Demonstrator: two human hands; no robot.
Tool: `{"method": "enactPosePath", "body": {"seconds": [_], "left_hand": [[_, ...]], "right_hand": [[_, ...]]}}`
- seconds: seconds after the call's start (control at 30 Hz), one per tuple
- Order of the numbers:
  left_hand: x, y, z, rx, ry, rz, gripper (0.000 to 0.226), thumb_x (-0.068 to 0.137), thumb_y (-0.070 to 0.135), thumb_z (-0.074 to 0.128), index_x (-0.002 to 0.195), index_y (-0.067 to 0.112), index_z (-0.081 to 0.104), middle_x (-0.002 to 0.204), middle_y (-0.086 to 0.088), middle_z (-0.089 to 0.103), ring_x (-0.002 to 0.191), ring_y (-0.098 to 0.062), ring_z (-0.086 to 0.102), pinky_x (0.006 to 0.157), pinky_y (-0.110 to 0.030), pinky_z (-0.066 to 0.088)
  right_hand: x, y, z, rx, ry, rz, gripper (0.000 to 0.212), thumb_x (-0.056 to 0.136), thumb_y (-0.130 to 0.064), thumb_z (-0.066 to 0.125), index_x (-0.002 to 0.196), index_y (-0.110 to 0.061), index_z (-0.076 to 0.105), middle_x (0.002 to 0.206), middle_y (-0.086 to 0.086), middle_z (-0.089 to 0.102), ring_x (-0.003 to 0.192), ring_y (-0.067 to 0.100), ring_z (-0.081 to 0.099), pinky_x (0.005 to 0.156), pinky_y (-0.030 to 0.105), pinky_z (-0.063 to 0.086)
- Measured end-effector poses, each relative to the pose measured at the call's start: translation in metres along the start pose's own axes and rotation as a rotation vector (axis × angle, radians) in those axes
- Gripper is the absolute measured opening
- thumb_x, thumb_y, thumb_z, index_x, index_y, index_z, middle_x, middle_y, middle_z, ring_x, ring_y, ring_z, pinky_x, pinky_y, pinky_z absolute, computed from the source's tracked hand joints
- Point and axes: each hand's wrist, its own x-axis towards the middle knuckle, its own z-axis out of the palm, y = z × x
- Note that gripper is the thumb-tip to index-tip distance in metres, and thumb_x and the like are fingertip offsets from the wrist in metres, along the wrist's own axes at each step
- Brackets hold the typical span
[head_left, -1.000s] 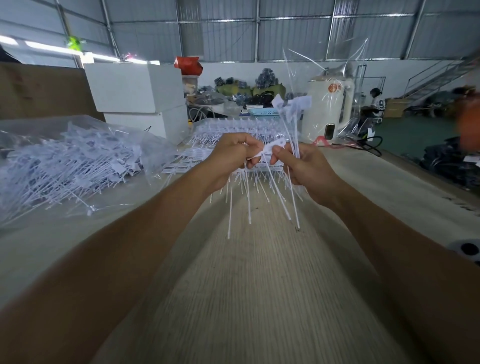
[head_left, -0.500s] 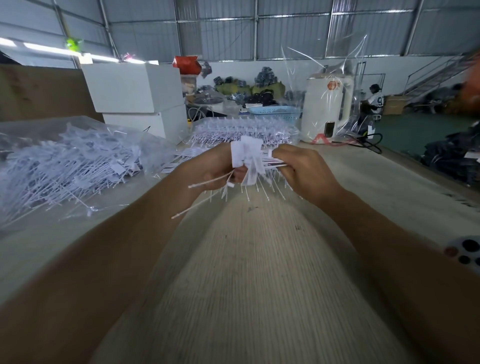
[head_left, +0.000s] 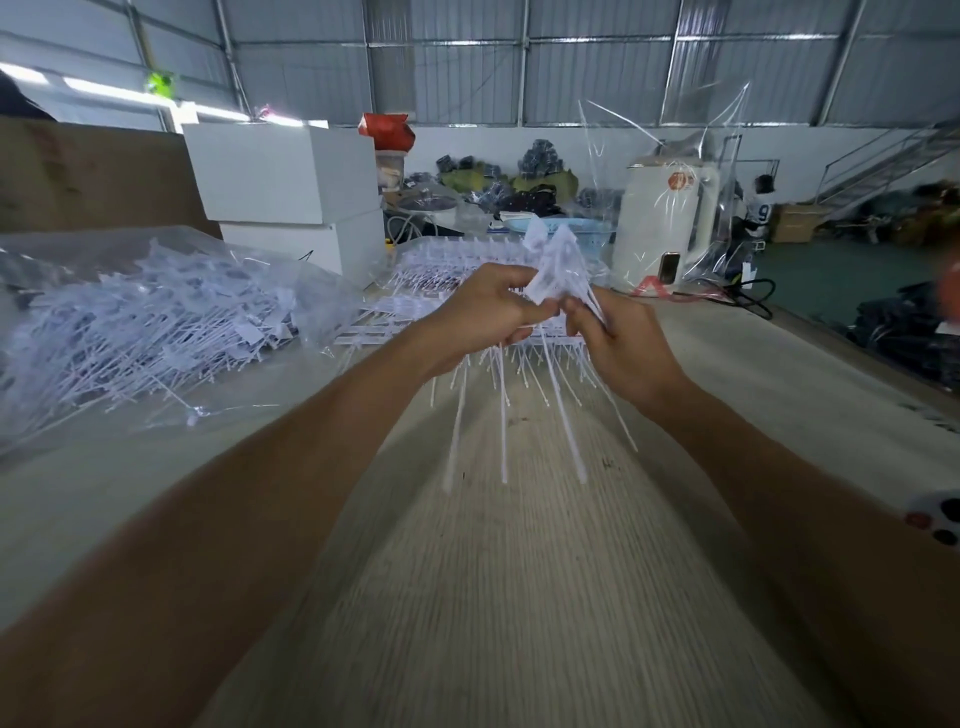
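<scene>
ties (head_left: 551, 273) in our white bundle have swung round since half a second ago: tails that splayed leftward now hang down toward us, flat heads up, long axis near upright. our left hand (head_left: 483, 312) and right hand (head_left: 626, 351) both pinch them just under the heads, fingers curled, above the table (head_left: 519, 597), right of the bagged heap (head_left: 145, 322).

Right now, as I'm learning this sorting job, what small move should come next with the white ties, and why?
Probably square the tag ends: both the left hand and the right hand pinch the white ties at their heads, but the tails splay apart above the table.
</scene>
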Motion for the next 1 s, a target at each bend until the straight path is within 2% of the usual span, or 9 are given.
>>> {"method": "enactPosePath", "body": {"seconds": [0.07, 0.17, 0.23, 0.3, 0.43, 0.57, 0.67, 0.93, 1.0], "left_hand": [[0.0, 0.001, 0.001, -0.013, 0.018, 0.014, 0.008, 0.095, 0.018, 0.068, 0.089, 0.016, 0.074, 0.051, 0.004, 0.049, 0.046, -0.009, 0.04, 0.048, -0.018, 0.036], [0.002, -0.001, -0.003, -0.015, 0.089, 0.009, 0.016, 0.094, 0.02, 0.07, 0.101, 0.007, 0.073, 0.056, -0.002, 0.046, 0.048, -0.012, 0.037, 0.05, -0.019, 0.033], [0.003, -0.002, -0.006, -0.039, 0.12, 0.024, 0.015, 0.093, 0.022, 0.071, 0.096, 0.007, 0.072, 0.056, -0.002, 0.044, 0.049, -0.014, 0.036, 0.05, -0.02, 0.032], [0.004, -0.003, -0.005, -0.062, 0.119, 0.041, 0.014, 0.091, 0.023, 0.073, 0.093, 0.009, 0.072, 0.059, -0.006, 0.044, 0.051, -0.016, 0.036, 0.051, -0.021, 0.033], [0.004, -0.003, -0.002, -0.093, 0.132, 0.078, 0.006, 0.089, 0.031, 0.075, 0.085, 0.027, 0.072, 0.058, -0.005, 0.047, 0.052, -0.015, 0.037, 0.053, -0.025, 0.031], [0.004, -0.004, -0.001, -0.084, 0.16, 0.107, 0.007, 0.089, 0.034, 0.075, 0.083, 0.033, 0.071, 0.053, 0.0, 0.048, 0.05, -0.016, 0.037, 0.052, -0.025, 0.031], [0.004, -0.007, -0.001, -0.091, 0.173, 0.113, 0.007, 0.09, 0.032, 0.074, 0.083, 0.033, 0.071, 0.053, 0.0, 0.048, 0.05, -0.016, 0.038, 0.051, -0.024, 0.032], [0.005, -0.01, 0.001, -0.083, 0.165, 0.105, 0.006, 0.093, 0.024, 0.071, 0.091, 0.018, 0.07, 0.053, -0.001, 0.051, 0.05, -0.016, 0.039, 0.051, -0.022, 0.033], [0.005, -0.01, 0.001, -0.062, 0.156, 0.079, 0.009, 0.099, 0.026, 0.062, 0.095, 0.02, 0.068, 0.056, 0.001, 0.054, 0.053, -0.015, 0.045, 0.052, -0.023, 0.037]], "right_hand": [[0.001, -0.001, -0.001, 0.011, -0.007, 0.035, 0.024, 0.104, -0.026, 0.053, 0.081, -0.025, 0.059, 0.066, -0.017, 0.057, 0.063, -0.006, 0.056, 0.061, 0.015, 0.038], [0.001, 0.0, -0.003, 0.059, -0.058, 0.167, 0.027, 0.103, -0.036, 0.054, 0.084, -0.022, 0.068, 0.073, -0.018, 0.063, 0.065, -0.012, 0.058, 0.063, 0.009, 0.039], [-0.002, 0.002, -0.003, 0.091, -0.095, 0.239, 0.039, 0.103, -0.041, 0.053, 0.076, -0.017, 0.068, 0.066, -0.012, 0.06, 0.056, -0.006, 0.054, 0.061, 0.017, 0.039], [-0.003, 0.001, -0.004, 0.097, -0.108, 0.268, 0.045, 0.104, -0.041, 0.051, 0.067, -0.016, 0.058, 0.06, -0.006, 0.052, 0.051, 0.001, 0.047, 0.059, 0.026, 0.036], [-0.002, -0.009, -0.001, 0.204, -0.129, 0.334, 0.049, 0.107, -0.043, 0.04, 0.063, -0.021, 0.039, 0.057, -0.006, 0.037, 0.047, 0.004, 0.034, 0.056, 0.028, 0.031], [-0.003, -0.015, -0.002, 0.341, -0.123, 0.403, 0.05, 0.108, -0.042, 0.04, 0.066, -0.015, 0.045, 0.057, 0.0, 0.043, 0.044, 0.01, 0.042, 0.048, 0.027, 0.042], [-0.004, -0.018, -0.003, 0.419, -0.131, 0.421, 0.048, 0.107, -0.041, 0.043, 0.069, -0.011, 0.047, 0.057, 0.001, 0.043, 0.043, 0.012, 0.04, 0.041, 0.024, 0.039], [-0.006, -0.006, 0.0, 0.28, -0.114, 0.387, 0.046, 0.105, -0.043, 0.046, 0.069, -0.014, 0.053, 0.056, -0.007, 0.046, 0.046, 0.005, 0.039, 0.055, 0.025, 0.034], [-0.004, -0.003, -0.001, 0.29, -0.043, 0.418, 0.044, 0.104, -0.041, 0.051, 0.067, -0.017, 0.056, 0.05, -0.011, 0.047, 0.043, 0.003, 0.039, 0.049, 0.021, 0.034]]}}
